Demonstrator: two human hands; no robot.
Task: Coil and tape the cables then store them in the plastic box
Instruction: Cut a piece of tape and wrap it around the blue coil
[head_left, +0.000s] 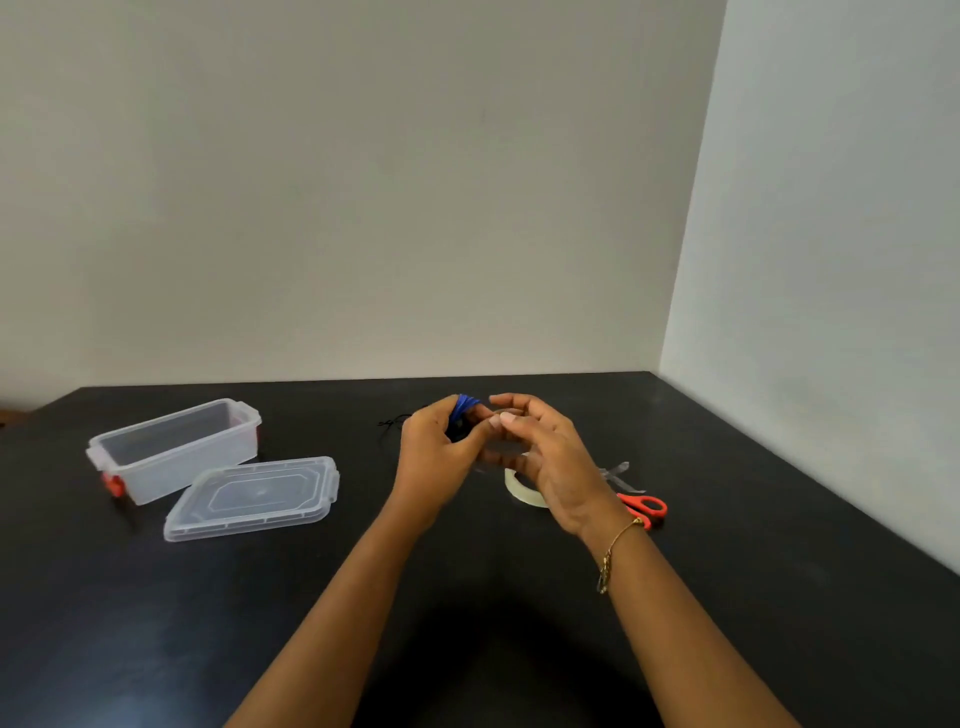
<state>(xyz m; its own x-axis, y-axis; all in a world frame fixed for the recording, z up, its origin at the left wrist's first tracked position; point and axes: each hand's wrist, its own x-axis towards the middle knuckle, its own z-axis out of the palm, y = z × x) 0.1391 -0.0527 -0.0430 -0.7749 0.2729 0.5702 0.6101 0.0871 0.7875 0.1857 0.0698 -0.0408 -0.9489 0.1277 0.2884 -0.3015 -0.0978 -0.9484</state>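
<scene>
Head view: your two hands meet above the black table (467, 597), and the work sits between them.
Left hand: your left hand (431, 447) has its fingers curled round the blue cable coil (464, 404), gripping it from the side; only the top of the loops shows above your knuckles.
Right hand: your right hand (540, 452) has thumb and forefinger closed together next to the coil, the other fingers loosely spread. They seem to pinch a clear strip of tape, but the strip itself is too faint to confirm.
Coil risk: if your left grip eases while you wrap, the loops probably spring apart and you have to wind them again.
Tape risk: a clear strip can fold onto itself or stick to your fingertips rather than the cable, since you can barely see it.
Tape roll: the tape roll (522, 488) lies on the table under your right palm, and the scissors (636, 499) are just beyond it; a dropped wrist can knock either.
Black cable: a loose black cable (392, 427) lies behind your left hand, uncoiled, and can snag on the blue coil.
Box: the plastic box (171, 449) stands open well to your left, its lid (254, 496) resting beside it; I see nothing stored in it.
</scene>
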